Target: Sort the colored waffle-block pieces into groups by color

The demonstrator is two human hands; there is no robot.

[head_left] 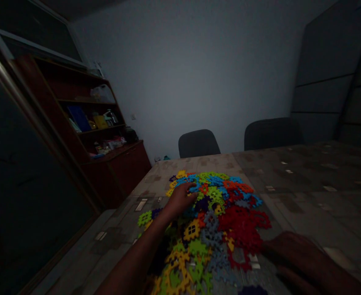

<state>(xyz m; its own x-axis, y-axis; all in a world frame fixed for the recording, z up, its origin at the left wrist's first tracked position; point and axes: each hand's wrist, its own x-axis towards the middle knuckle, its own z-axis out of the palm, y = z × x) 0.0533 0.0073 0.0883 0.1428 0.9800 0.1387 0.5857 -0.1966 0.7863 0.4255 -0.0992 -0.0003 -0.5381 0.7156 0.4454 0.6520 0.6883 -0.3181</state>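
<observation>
A heap of flat plastic interlocking pieces (217,213) in red, green, yellow, blue and grey lies on the patterned table (306,184). My left hand (180,198) reaches out over the far left of the heap, fingers curled down onto blue and yellow pieces; whether it grips one is unclear. My right hand (294,256) rests in shadow at the near right edge of the heap, beside the red pieces (244,229). Its fingers are too dark to read.
Two dark chairs (198,143) (271,133) stand at the table's far side against a pale wall. A wooden shelf cabinet (97,135) with small items fills the left. Dark panels stand at the right.
</observation>
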